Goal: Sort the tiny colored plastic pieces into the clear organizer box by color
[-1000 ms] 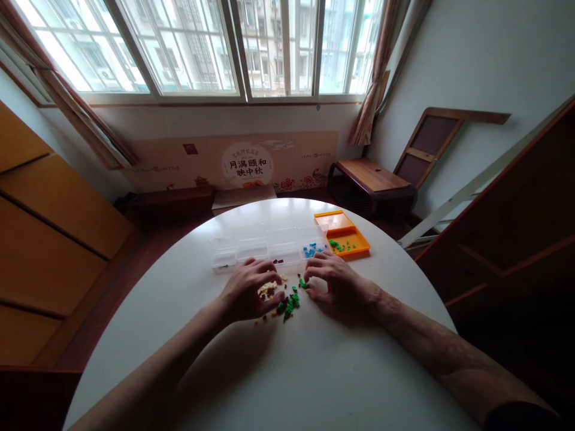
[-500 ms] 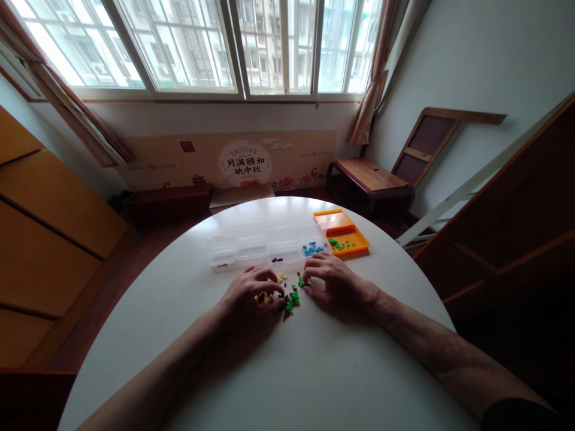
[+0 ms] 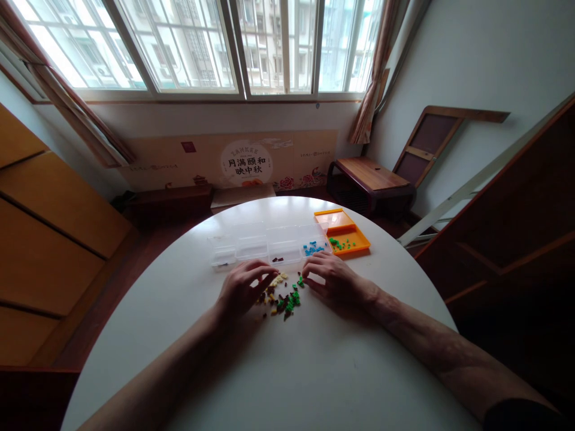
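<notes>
White tabletop (image 3: 309,371) stretches under both forearms, on our side of the clear box (image 3: 251,248). Between our hands, just short of that box, we see loose piles of small pieces: green (image 3: 293,299), brown (image 3: 270,290) and pale yellow (image 3: 279,279). They look like light, stiff plastic, probably smooth enough to skid and not easily broken, so we would pinch each by its sides with thumb and forefinger. They lie at mixed angles, too small for us to read each one's direction; the green group as a whole slants from the box side toward us and leftward.

Our left hand (image 3: 245,286) is curled, thumb and forefinger almost meeting over the yellow and brown ones. Our right hand (image 3: 330,274) is loosely bent, its fingertips beside the nearest green ones. Whether either pinches anything, we cannot tell.

The clear box lies with its long axis crosswise to us, blue pieces (image 3: 313,249) in its right end. Touching or just beside that end, an orange tray (image 3: 366,246) holds more green ones.
</notes>
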Motion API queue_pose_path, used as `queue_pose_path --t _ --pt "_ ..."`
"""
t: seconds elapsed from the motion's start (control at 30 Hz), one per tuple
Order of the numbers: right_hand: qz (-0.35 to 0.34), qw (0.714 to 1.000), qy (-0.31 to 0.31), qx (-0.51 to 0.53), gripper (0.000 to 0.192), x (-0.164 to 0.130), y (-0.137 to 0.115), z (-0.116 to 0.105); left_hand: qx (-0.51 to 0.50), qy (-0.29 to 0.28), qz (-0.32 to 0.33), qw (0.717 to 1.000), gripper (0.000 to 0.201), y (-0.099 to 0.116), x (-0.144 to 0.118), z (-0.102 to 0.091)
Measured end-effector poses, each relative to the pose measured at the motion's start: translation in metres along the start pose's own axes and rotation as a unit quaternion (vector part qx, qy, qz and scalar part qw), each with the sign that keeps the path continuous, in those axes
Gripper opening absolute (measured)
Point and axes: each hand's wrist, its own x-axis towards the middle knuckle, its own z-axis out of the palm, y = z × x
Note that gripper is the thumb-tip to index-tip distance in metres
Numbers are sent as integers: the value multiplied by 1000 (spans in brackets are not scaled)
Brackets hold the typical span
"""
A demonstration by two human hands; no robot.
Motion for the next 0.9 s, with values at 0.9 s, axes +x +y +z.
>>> queue_pose_path --t 0.9 --pt "36 994 81 65 9 6 -7 6 78 11 55 995 10 7 4 6"
